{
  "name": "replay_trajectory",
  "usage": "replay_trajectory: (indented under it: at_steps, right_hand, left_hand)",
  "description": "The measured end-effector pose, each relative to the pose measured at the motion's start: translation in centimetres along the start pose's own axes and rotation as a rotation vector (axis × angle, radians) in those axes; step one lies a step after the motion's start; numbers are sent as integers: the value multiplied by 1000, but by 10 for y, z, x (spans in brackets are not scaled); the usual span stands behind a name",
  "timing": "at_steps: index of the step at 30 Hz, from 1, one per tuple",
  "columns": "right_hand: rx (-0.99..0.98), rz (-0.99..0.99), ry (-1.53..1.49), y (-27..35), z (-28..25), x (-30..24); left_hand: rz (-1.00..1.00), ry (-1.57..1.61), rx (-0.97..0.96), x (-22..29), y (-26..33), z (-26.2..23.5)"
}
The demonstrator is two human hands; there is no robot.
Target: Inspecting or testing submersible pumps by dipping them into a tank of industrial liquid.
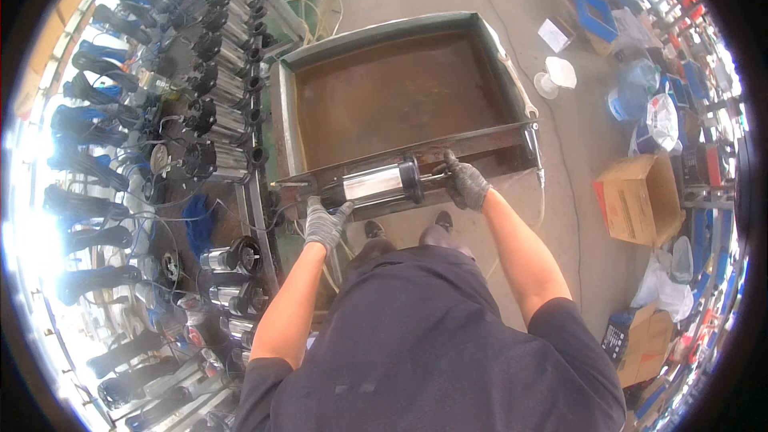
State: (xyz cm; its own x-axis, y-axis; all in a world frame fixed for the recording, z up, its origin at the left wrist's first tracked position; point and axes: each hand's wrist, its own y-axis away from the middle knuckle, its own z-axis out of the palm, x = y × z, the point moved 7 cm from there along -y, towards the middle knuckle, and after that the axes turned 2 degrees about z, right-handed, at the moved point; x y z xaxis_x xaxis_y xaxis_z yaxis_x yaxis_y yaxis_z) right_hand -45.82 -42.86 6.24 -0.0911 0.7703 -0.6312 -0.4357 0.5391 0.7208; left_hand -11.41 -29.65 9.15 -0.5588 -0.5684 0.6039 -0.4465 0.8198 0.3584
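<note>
A pump motor [373, 183] with a shiny metal barrel and black ends lies sideways over the near edge of a water-filled metal tank [282, 112]. My left hand [324, 225], in a grey glove, is closed round its black left end. At the other end a thin shaft sticks out of the black flange. My right hand [467, 183], gloved too, is closed at the tip of that shaft; the fingertips are partly hidden. Brown, murky water [392, 96] fills the tank behind the motor.
Rows of similar motors [220, 162] with coiled cables stand on the left. A wrench [530, 104] lies on the tank's right rim. Cardboard boxes [640, 200], plastic bags [662, 122] and blue bins [596, 14] line the right side. A cable [570, 184] runs along the floor.
</note>
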Motion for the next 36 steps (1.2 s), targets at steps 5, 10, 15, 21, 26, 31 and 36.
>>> replay_trajectory:
  at_steps: [5,10,15,21,26,31,36]
  right_hand:
    - [200,29,426,-14,-12,-7]
    - [302,48,454,-38,-22,9]
    - [132,-30,515,-41,-23,14]
    - [-29,38,69,-13,-11,8]
    - [-99,124,-15,1,-1,1]
    - [-185,50,239,0,-4,-13]
    - [-41,154,540,-18,-10,-15]
  left_hand:
    - [-5,-204,-138,2,1,7]
    - [-63,-146,-51,4,2,1]
    - [-87,-99,-55,6,5,0]
    - [-102,-82,-52,14,12,-5]
    - [-63,-85,-27,9,10,0]
    - [12,-153,81,-7,2,9]
    - [19,-95,-26,-2,-1,8]
